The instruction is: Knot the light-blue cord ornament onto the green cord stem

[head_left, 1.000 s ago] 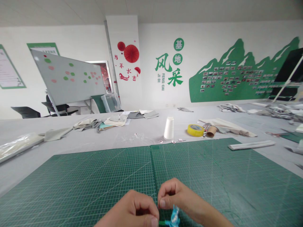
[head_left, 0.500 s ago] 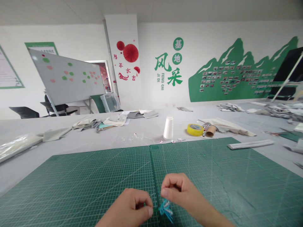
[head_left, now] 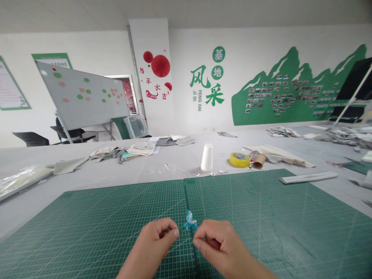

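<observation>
Between my hands is a small blue cord ornament [head_left: 190, 221], looped like a butterfly or dragonfly, with white beading along its loops. A short green cord [head_left: 181, 228] runs from its left side to my left hand [head_left: 157, 244], whose thumb and index finger are pinched together on it. My right hand [head_left: 217, 244] is closed in a pinch at the ornament's lower right edge; the exact point of contact is hidden by the fingertips. Below both hands lies a green gridded cutting mat [head_left: 116, 217].
Beyond the mat stand a white thread cone [head_left: 207, 157], a yellow tape roll [head_left: 240, 159] and a brown cardboard tube [head_left: 259, 161]. A rolled pale cloth strip [head_left: 308, 177] crosses the mat's right edge. Fabric scraps [head_left: 142, 147] lie farther back. Loose green thread [head_left: 274, 228] trails on the right.
The ornament has risen and shifted left, and its beaded loops now point upward. My right hand has moved down from above it to its right side; my left hand has moved slightly up and left.
</observation>
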`<action>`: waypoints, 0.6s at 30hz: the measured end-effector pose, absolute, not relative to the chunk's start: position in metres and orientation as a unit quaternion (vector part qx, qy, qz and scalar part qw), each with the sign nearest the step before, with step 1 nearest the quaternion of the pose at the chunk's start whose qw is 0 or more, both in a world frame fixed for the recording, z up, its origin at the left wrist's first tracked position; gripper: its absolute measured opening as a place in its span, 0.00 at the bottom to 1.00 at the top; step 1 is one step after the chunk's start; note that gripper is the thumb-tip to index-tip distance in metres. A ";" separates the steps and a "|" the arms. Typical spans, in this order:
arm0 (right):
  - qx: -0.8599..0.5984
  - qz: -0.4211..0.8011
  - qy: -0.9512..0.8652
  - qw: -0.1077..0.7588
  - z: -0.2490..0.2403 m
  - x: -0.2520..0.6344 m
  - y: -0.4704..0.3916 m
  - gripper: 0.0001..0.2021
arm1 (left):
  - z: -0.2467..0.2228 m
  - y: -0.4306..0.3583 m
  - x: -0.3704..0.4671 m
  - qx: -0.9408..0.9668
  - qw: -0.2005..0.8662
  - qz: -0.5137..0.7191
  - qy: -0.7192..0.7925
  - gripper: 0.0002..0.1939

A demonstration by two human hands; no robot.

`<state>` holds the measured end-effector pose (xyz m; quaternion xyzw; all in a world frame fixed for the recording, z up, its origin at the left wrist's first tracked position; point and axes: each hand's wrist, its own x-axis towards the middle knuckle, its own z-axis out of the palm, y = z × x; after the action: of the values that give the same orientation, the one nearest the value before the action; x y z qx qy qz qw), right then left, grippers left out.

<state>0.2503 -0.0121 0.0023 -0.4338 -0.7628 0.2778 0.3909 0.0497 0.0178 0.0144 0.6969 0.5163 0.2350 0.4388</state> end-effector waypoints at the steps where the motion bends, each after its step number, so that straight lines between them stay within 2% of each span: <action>1: -0.434 0.276 -0.765 0.387 0.002 0.250 -0.012 0.08 | 0.015 0.018 0.050 0.696 0.440 0.239 0.515 0.11; 8: -0.439 0.310 -0.748 0.389 -0.004 0.248 -0.007 0.08 | 0.017 0.018 0.049 0.684 0.458 0.266 0.502 0.12; 13: -0.442 0.438 -0.673 0.400 -0.019 0.249 0.001 0.11 | 0.015 0.019 0.048 0.677 0.480 0.286 0.480 0.13; 18: -0.375 0.555 -0.618 0.411 -0.027 0.249 0.009 0.16 | 0.014 0.018 0.050 0.678 0.506 0.290 0.448 0.14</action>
<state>0.2491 0.0093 -0.0272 -0.3748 -0.6183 0.5551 0.4112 0.0498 0.0184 0.0135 0.6778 0.4477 0.2896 0.5063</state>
